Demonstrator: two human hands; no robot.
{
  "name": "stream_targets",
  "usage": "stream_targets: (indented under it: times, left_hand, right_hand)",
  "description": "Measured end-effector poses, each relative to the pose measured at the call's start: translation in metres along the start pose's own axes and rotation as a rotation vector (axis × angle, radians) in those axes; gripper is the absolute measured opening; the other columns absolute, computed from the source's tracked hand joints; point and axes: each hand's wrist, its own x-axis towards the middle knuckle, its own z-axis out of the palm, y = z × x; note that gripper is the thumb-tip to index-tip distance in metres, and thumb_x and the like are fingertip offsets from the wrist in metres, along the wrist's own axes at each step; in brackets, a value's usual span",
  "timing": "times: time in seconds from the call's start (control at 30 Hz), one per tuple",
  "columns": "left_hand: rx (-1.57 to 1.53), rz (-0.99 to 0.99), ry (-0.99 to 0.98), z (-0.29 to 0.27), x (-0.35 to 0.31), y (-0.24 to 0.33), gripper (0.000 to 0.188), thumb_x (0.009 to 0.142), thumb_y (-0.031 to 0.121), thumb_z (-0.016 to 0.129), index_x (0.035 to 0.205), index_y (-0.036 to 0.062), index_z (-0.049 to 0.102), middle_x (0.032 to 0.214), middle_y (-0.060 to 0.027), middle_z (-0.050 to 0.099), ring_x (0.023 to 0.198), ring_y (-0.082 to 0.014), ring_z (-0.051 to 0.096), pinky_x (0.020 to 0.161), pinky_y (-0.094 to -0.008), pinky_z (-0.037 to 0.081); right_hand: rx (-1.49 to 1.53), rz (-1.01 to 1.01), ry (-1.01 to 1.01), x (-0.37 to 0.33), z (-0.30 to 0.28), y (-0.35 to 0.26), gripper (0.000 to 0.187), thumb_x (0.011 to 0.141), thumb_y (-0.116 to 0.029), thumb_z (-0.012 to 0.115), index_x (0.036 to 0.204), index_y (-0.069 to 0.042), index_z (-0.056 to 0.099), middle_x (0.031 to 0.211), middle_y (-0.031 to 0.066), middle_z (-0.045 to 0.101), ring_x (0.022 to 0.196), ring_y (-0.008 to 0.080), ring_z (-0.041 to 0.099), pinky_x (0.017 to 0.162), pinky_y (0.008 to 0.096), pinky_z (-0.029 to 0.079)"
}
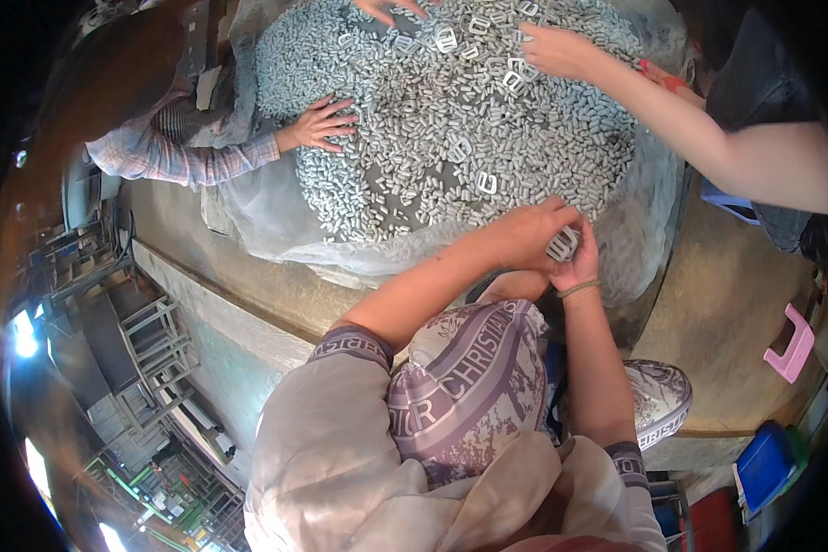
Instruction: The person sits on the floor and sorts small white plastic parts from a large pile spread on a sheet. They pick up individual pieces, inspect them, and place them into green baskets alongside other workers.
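Just past the near edge of a wide spread of small grey rounded pellets (488,110), my two hands meet. My right hand (583,267) is closed round a small stack of grey metal slotted buckles (563,245). From the other side, my left hand (530,235) has its fingers closed at the top of the same buckles; some fingertips are hidden. A loose buckle (487,183) lies on the pellets beyond my left hand, with another buckle (459,149) farther back. More buckles (446,40) lie scattered at the far side.
A co-worker's plaid-sleeved hand (320,126) rests spread on the pellets at left. Another person's hand (550,51) reaches in from the right, a third hand (388,8) at the top. Translucent sheeting (267,221) lies under the pellets. A pink stool (789,345) stands right.
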Motion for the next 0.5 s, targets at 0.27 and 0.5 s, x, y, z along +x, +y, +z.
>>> stream_targets:
  times: [0.27, 0.5]
  left_hand:
    - [0.696, -0.527, 0.525, -0.037, -0.007, -0.105, 0.045, 0.066, 0.022, 0.074, 0.106, 0.0072, 0.058, 0.104, -0.0144, 0.059, 0.089, -0.0295, 0.059, 0.078, -0.0374, 0.048]
    - [0.254, -0.639, 0.333, -0.050, -0.025, -0.113, 0.037, 0.060, 0.019, 0.075, 0.092, 0.0086, 0.059, 0.100, -0.0139, 0.055, 0.090, -0.0337, 0.057, 0.077, -0.0397, 0.047]
  right_hand:
    - [0.055, 0.020, -0.165, -0.009, 0.004, -0.002, 0.045, 0.087, -0.046, 0.045, 0.116, -0.011, 0.054, 0.123, 0.0203, 0.047, 0.113, 0.0468, 0.043, 0.085, 0.0505, 0.044]
    - [0.103, 0.001, -0.074, -0.011, 0.003, 0.000, 0.049, 0.088, -0.048, 0.043, 0.119, -0.011, 0.051, 0.124, 0.0209, 0.046, 0.116, 0.0459, 0.040, 0.089, 0.0534, 0.041]
